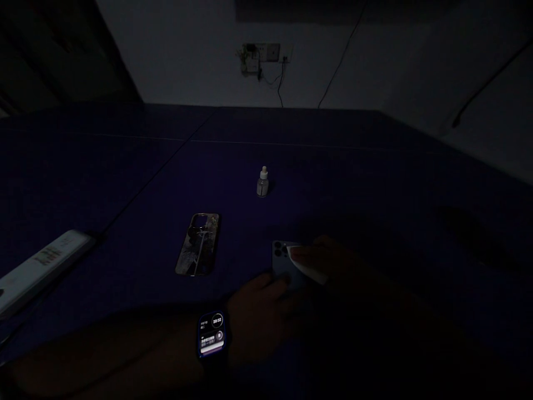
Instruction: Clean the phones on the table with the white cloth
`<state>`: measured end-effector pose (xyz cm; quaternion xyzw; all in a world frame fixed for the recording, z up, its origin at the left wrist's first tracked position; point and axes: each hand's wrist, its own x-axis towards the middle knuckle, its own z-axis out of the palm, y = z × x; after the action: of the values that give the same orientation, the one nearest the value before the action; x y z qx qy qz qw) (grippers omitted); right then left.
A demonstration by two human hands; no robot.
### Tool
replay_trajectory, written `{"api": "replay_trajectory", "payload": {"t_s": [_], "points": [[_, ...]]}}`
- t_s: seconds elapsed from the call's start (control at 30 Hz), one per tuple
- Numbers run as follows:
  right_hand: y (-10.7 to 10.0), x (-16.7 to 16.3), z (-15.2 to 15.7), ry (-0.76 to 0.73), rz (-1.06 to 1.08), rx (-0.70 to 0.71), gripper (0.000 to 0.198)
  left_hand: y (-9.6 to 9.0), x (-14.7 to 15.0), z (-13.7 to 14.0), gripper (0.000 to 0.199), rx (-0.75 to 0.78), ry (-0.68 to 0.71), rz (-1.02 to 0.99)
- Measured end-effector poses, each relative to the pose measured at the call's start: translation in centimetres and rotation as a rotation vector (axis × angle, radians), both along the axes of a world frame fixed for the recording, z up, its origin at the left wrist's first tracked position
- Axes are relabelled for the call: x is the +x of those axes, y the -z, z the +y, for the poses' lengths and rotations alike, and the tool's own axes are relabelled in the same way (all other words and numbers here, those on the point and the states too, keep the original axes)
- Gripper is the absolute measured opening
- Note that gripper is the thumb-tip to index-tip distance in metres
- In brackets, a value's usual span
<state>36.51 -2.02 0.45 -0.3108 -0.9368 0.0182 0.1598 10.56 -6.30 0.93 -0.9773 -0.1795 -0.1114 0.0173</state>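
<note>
A smartphone point(284, 268) lies back side up on the dark blue surface, its camera lenses at the upper left corner. My left hand point(262, 314), wearing a lit smartwatch point(211, 333), grips the phone's lower left part, fingers bent over its edge and back. My right hand point(333, 258) presses a folded white wipe point(310, 270) against the phone's back beside the lenses. Whether the wipe is cloth or paper is too dark to tell. Left of the phone rests a patterned phone case point(199, 244) with a camera cutout. Beyond them stands a small dropper bottle point(262, 184) with a white cap.
At the left edge lies a long white box-like object point(45, 266) with a printed motif. A cable point(141, 189) runs back across the blue surface point(333, 178). Wall sockets point(266, 53) with plugged-in cords are on the far wall. The room is very dark.
</note>
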Motion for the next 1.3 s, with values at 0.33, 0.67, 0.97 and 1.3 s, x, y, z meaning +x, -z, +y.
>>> {"api": "replay_trajectory", "payload": {"t_s": [0.33,0.67,0.97,1.3], "points": [[-0.6,-0.6,-0.3,0.035,-0.005,-0.030,0.066,-0.1,0.0,0.1,0.031,0.032,0.011,-0.004],[0.6,-0.4,0.1,0.073,-0.009,-0.027,0.063,0.1,0.1,0.1,0.034,0.039,0.019,0.006],[-0.2,0.0,0.1,0.084,-0.032,0.025,0.060,-0.2,0.0,0.1,0.038,0.023,0.022,0.011],[-0.3,0.0,0.0,0.068,-0.034,-0.011,0.060,0.2,0.0,0.1,0.031,0.019,0.008,-0.021]]}}
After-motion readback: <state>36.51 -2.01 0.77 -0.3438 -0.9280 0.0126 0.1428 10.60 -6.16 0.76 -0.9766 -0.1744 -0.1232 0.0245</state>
